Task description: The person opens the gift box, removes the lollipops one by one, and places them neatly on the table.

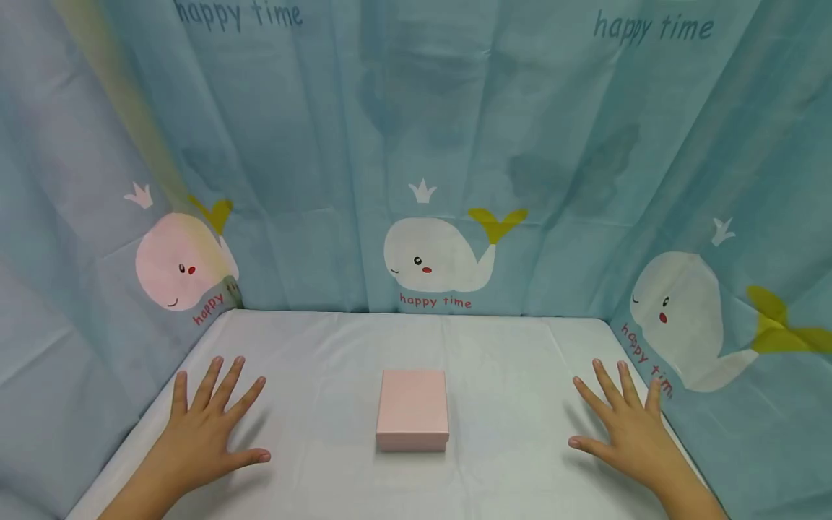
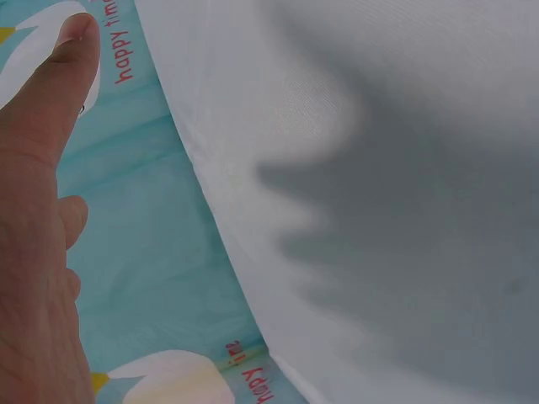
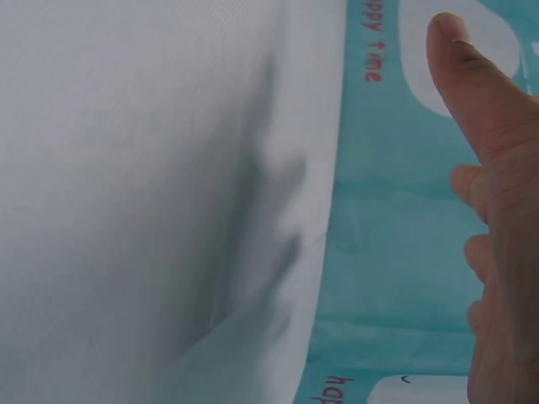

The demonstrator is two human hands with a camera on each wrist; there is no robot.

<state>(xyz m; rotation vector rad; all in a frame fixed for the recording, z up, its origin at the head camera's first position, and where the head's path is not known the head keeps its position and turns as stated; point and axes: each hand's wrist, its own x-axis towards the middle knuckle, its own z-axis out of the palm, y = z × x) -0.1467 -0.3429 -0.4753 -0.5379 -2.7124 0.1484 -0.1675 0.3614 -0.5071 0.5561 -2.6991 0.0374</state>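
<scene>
1. The box (image 1: 412,410) is soft pink and plain, with flat sides and neat, straight edges. It sits low in the middle of the frame.
2. Its pink top faces up, and its front side looks a bit darker. The lid is on, so I can't tell what is inside.
3. The box sits on a white cloth (image 1: 513,404).
4. The left hand (image 1: 201,430) is at the lower left. Its fingers are spread wide, and it holds nothing.
5. The right hand (image 1: 627,433) is at the lower right. Its fingers are spread wide too, and it holds nothing.
6. Both hands are well apart from the box. They seem to be above the cloth, but the shadows are blurry.
7. Behind, a blue curtain (image 1: 292,245) has white whales (image 1: 435,253) with yellow tails.
</scene>
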